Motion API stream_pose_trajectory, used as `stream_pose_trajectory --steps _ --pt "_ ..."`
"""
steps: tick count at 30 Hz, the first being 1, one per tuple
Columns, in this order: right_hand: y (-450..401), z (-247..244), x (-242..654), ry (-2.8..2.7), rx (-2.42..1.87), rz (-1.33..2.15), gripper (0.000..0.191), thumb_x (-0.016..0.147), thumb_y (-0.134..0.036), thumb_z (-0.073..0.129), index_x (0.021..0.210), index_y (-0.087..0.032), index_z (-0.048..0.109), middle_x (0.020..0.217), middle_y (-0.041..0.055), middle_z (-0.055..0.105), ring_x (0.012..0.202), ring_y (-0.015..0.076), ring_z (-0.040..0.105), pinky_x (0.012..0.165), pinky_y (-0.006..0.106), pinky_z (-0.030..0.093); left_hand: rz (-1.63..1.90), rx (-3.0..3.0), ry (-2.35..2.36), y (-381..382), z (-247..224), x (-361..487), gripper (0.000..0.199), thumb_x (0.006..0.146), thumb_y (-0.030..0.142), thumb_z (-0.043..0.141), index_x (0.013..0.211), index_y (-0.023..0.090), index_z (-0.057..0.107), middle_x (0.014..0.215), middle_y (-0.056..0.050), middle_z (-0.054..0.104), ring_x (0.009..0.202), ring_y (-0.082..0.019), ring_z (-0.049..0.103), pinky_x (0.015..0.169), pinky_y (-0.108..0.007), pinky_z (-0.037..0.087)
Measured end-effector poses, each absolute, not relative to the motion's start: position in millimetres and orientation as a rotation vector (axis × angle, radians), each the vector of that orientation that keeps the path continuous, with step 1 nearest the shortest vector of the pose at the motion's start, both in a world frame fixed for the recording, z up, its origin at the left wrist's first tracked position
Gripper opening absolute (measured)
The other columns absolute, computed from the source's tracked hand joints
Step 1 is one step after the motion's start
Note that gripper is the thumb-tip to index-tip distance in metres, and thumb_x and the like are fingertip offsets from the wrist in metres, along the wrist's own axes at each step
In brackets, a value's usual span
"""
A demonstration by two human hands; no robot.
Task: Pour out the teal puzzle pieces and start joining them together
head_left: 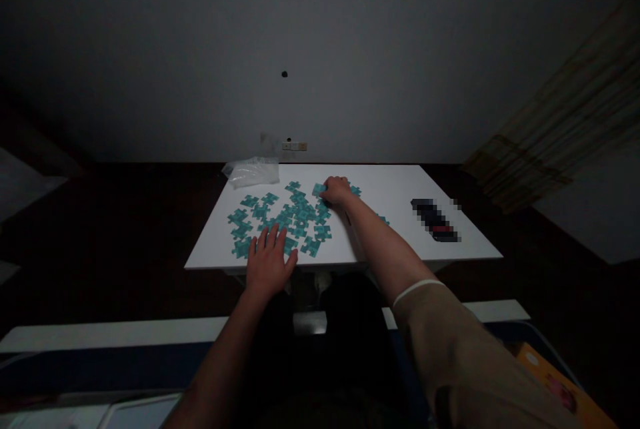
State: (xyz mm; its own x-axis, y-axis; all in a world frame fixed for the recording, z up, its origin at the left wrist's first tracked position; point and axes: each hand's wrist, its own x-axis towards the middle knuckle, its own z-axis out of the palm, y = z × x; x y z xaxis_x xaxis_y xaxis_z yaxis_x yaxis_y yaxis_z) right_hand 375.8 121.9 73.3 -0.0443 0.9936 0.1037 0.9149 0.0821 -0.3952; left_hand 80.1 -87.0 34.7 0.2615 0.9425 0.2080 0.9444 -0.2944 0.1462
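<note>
I am logging the right hand [336,190] covering a puzzle piece [319,189], its grip unclear, while the left hand [269,262] is lying open, released, beside the pieces [295,215] on the tabletop [390,189].

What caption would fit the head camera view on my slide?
Head-camera view: the right hand touches teal jigsaw pieces scattered on a white table, the left hand resting at their near edge.

Jigsaw pieces [300,215] are lying scattered on the worktop [390,182], with a plastic bag [251,171] sitting behind them at the far left corner and an obscured object [435,220] lying to their right.
</note>
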Motion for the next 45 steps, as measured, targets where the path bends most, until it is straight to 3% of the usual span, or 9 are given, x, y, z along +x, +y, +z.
stream_pose_trajectory --steps 3,6,10,16,20,28,35,41,45 --pt "115 90 399 -1.804 -1.883 0.339 0.026 0.107 -0.039 0.078 0.127 -0.024 0.085 0.124 0.0172 0.09 0.114 0.0336 0.082 0.103 0.047 0.063 -0.366 -2.491 -1.885 -87 38 81 0.066 0.123 0.049 0.054 0.184 0.027 0.064 0.195 -0.018 0.057 0.183 -0.045 0.052 0.149 -0.071 0.043" --pt "97 103 447 -1.612 -1.844 0.296 0.043 0.112 -0.048 0.067 0.145 -0.022 0.079 0.133 0.0184 0.087 0.109 0.0297 0.083 0.097 0.043 0.064 -0.354 -2.489 -1.906 -87 38 82 0.066 0.124 0.05 0.051 0.184 0.025 0.065 0.197 -0.017 0.055 0.184 -0.043 0.05 0.151 -0.069 0.04" --pt "53 96 517 -1.14 -1.695 0.323 0.042 0.103 -0.053 0.066 0.128 -0.023 0.083 0.102 0.0099 0.084 0.091 0.0287 0.079 0.088 0.044 0.066 -0.36 -2.491 -1.917 -86 37 83 0.069 0.124 0.051 0.049 0.184 0.022 0.064 0.197 -0.018 0.054 0.185 -0.045 0.049 0.151 -0.071 0.039" --pt "-22 48 539 -1.159 -1.773 0.432 0.027 0.098 -0.056 0.076 0.094 -0.029 0.079 0.099 0.0107 0.087 0.102 0.0359 0.084 0.101 0.056 0.07 -0.426 -2.47 -1.888 -84 32 82 0.069 0.121 0.052 0.053 0.185 0.028 0.064 0.194 -0.016 0.059 0.182 -0.045 0.053 0.148 -0.073 0.042" --pt "-49 27 523 -1.286 -1.8 0.401 0.026 0.102 -0.054 0.072 0.105 -0.031 0.084 0.114 0.0128 0.093 0.114 0.0381 0.085 0.111 0.058 0.069 -0.414 -2.452 -1.884 -83 28 81 0.068 0.121 0.054 0.052 0.184 0.03 0.063 0.194 -0.014 0.06 0.181 -0.044 0.054 0.149 -0.072 0.042" --pt "-44 11 532 -1.445 -1.758 0.326 0.024 0.104 -0.046 0.067 0.11 -0.034 0.087 0.122 0.0129 0.094 0.116 0.0397 0.086 0.111 0.059 0.068 -0.372 -2.402 -1.846 -79 17 75 0.066 0.123 0.054 0.048 0.181 0.029 0.064 0.195 -0.013 0.059 0.182 -0.043 0.054 0.148 -0.071 0.046" --pt "-39 -3 536 -1.465 -1.751 0.222 0.034 0.106 -0.028 0.055 0.113 -0.033 0.087 0.129 0.0146 0.089 0.126 0.0374 0.082 0.116 0.057 0.065 -0.427 -2.361 -1.774 -74 5 68 0.064 0.123 0.056 0.052 0.184 0.039 0.061 0.192 -0.008 0.064 0.178 -0.042 0.058 0.145 -0.071 0.05" --pt "-37 -5 536 -1.569 -1.759 0.11 0.037 0.103 -0.021 0.052 0.107 -0.028 0.088 0.123 0.0157 0.087 0.125 0.0353 0.079 0.117 0.053 0.061 -0.306 -2.423 -1.819 -76 16 70 0.067 0.126 0.055 0.045 0.185 0.03 0.061 0.197 -0.01 0.056 0.185 -0.041 0.051 0.151 -0.072 0.043" --pt "-38 -1 534 -1.522 -1.758 0.085 0.035 0.109 -0.032 0.055 0.113 -0.025 0.089 0.126 0.0171 0.089 0.126 0.0365 0.078 0.118 0.054 0.06 -0.221 -2.458 -1.884 -78 27 75 0.07 0.127 0.054 0.044 0.19 0.025 0.056 0.202 -0.012 0.047 0.19 -0.041 0.042 0.154 -0.072 0.037"
